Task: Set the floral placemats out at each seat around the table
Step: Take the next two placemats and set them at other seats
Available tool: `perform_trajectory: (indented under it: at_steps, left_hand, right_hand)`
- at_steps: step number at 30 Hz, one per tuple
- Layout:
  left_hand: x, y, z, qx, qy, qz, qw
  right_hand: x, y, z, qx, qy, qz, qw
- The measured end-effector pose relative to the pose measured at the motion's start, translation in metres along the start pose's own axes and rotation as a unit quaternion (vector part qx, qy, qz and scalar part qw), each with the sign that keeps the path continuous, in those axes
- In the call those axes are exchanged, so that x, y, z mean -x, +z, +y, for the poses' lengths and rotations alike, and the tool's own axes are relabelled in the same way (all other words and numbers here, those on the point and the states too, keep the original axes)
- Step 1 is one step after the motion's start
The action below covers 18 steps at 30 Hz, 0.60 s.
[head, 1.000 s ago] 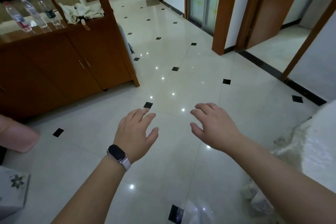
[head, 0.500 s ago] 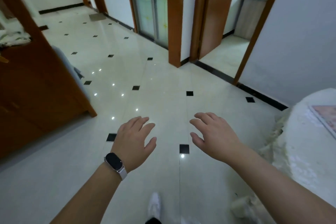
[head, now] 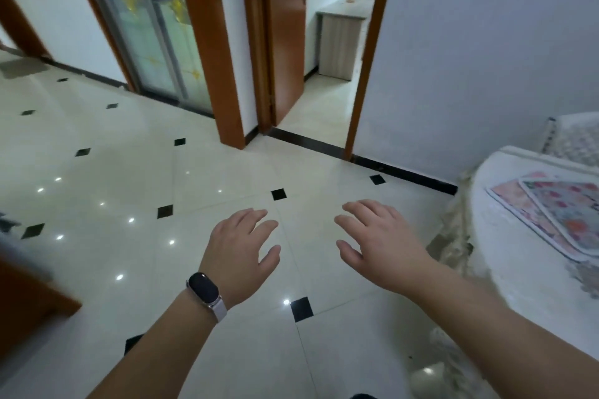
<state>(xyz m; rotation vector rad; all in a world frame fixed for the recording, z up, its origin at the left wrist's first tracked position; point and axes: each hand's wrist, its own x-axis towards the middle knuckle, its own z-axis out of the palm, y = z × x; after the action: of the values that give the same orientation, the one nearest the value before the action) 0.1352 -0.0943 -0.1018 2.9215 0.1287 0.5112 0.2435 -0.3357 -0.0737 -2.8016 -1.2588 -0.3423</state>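
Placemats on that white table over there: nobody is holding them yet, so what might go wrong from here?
Both the left hand and the right hand are empty, out over a glossy tiled floor; it may be slippery on the way to the table. The floral placemats overlap in a stack, so one grab might lift two. The tablecloth's lace edge hangs low and could snag.

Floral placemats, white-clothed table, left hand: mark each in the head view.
floral placemats (head: 565,214), head view, top mat's printed face
white-clothed table (head: 518,272), head view, bare cloth near edge
left hand (head: 238,251), head view, back of hand
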Motion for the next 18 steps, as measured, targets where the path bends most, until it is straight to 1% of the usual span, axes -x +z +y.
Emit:
perform_trajectory:
  at_steps: [5, 10, 15, 18]
  left_hand:
    - [-0.068, 0.033, -0.001, 0.024, 0.046, -0.023, 0.998]
    - [-0.146, 0.065, 0.011, 0.016, 0.095, -0.027, 0.995]
    - [-0.240, 0.090, 0.028, -0.013, 0.102, -0.071, 0.992]
    - [-0.301, 0.100, 0.051, -0.028, 0.123, -0.075, 0.989]
  right_hand:
    - [-0.027, 0.022, 0.042, -0.015, 0.046, 0.007, 0.999]
    - [-0.066, 0.060, 0.099, -0.025, 0.085, -0.009, 0.996]
    - [-0.116, 0.081, 0.175, -0.062, 0.132, -0.026, 0.989]
    - [-0.133, 0.080, 0.235, -0.051, 0.155, -0.022, 0.986]
